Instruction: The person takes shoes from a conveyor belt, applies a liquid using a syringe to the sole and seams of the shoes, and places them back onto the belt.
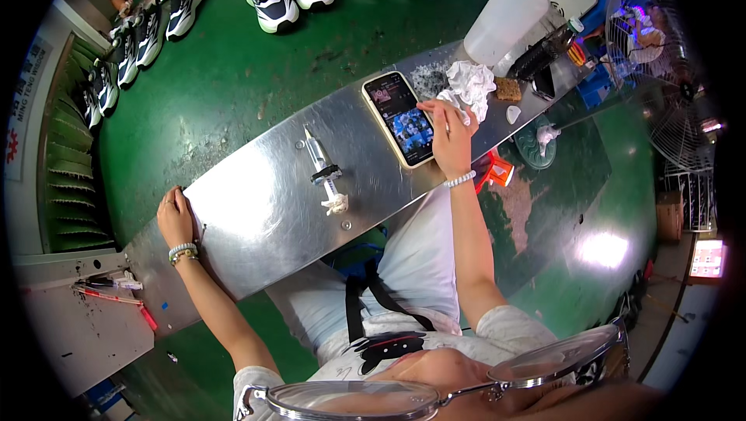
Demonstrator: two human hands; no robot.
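Several dark-and-white shoes (148, 37) stand on a green surface (225, 79), beyond and left of the lit phone (399, 120); well left of the phone, the left hand (175, 220) rests at the end of a metal bench (256, 227), loosely bent and released, nothing visible in its hold; nearer the phone, on its left, a syringe-like dispenser (318, 154) lies untouched; the phone itself lies face up on the bench; at its right edge, the right hand (452, 137) is unclenched, fingertips over the screen, though contact is unclear; just right of the phone sit crumpled white tissue (474, 83) and, farther right, a brown block (508, 90); the step in hand seems to be working the screen; the next move probably calls for only a light fingertip.
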